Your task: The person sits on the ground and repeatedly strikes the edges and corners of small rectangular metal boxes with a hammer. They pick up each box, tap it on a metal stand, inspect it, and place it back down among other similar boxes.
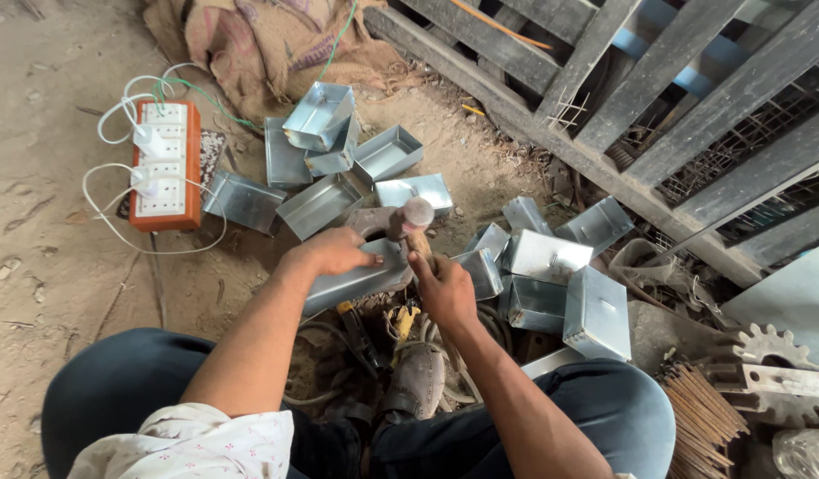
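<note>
The metal box (356,282) is lying on the dirt floor (54,266) in front of the person's knees, its long axis running from lower left to upper right, with the right end rising toward the hammer. The left hand (334,251) is pressing down on its top edge, fingers together and curled over the rim. The right hand (445,288) is gripping the wooden handle of the hammer (415,222), fingers clamped tightly round it; the handle is pointing up and slightly left, and the round head is sitting just above the right end of the box. Finished metal boxes (551,284) are lying in a loose heap to the right and behind. An orange power strip (166,164) with white plugs is resting well apart on the left.
</note>
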